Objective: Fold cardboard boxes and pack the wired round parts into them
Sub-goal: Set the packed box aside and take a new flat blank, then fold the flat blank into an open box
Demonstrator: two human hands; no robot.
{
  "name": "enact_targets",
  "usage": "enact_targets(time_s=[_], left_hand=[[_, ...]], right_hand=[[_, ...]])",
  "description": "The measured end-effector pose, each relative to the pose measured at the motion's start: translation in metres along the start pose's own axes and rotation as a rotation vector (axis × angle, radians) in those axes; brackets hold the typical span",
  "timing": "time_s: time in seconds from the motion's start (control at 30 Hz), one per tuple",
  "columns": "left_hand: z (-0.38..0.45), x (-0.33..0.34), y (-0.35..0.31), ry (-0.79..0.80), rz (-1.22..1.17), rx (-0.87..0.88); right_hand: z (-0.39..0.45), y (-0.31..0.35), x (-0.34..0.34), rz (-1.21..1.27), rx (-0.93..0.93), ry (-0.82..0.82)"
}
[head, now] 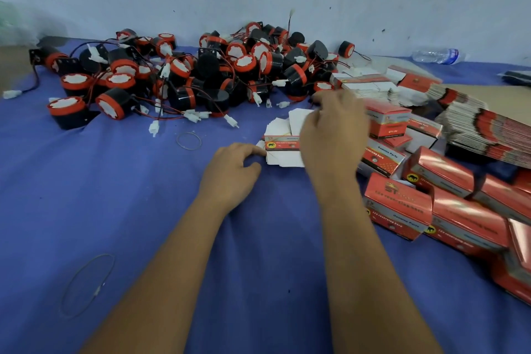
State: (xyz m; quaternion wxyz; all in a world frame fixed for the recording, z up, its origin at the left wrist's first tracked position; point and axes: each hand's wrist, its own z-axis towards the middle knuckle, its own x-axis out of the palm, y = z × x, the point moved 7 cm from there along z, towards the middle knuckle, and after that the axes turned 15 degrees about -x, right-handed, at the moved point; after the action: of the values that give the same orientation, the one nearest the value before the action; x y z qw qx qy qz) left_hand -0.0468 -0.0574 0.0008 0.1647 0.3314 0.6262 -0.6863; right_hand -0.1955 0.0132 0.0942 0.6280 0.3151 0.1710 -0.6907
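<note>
A small bundle of flat red-and-white cardboard boxes (283, 146) lies on the blue cloth at the centre, with a thin band across it. My left hand (232, 172) touches the bundle's left edge with curled fingers. My right hand (333, 129) reaches over the bundle's right side, fingers bent down onto it; the hand is blurred and covers its own grip. A big heap of black round parts (184, 75) with red rims, wires and white plugs lies behind, against the wall.
Folded red boxes (431, 198) are piled at the right. Stacks of flat boxes (471, 123) lie at the back right. A plastic bottle (436, 55) lies by the wall. Loose rubber bands (188, 141) (86, 284) lie on the blue cloth (115, 195).
</note>
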Motion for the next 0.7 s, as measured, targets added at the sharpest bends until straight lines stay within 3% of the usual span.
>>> enact_targets(time_s=[0.17, 0.27, 0.37, 0.5, 0.6, 0.7], left_hand=[[-0.002, -0.001, -0.003, 0.012, -0.034, 0.036], [0.0, 0.0, -0.002, 0.023, -0.009, 0.017], [0.002, 0.003, 0.001, 0.07, -0.007, -0.018], [0.004, 0.004, 0.003, 0.065, 0.039, -0.061], [0.005, 0.001, 0.01, 0.08, -0.174, -0.115], [0.003, 0.002, 0.011, 0.115, -0.271, -0.108]], right_hand=[[-0.031, 0.012, 0.057, 0.077, -0.03, 0.667], [-0.032, 0.008, 0.054, 0.243, -0.113, 0.764], [-0.024, -0.001, 0.043, 0.278, -0.114, 0.693], [-0.016, -0.004, 0.031, 0.392, -0.059, 0.474], [-0.01, 0.007, 0.021, 0.243, -0.118, 0.265], [-0.004, 0.028, -0.004, 0.0, -0.262, -0.058]])
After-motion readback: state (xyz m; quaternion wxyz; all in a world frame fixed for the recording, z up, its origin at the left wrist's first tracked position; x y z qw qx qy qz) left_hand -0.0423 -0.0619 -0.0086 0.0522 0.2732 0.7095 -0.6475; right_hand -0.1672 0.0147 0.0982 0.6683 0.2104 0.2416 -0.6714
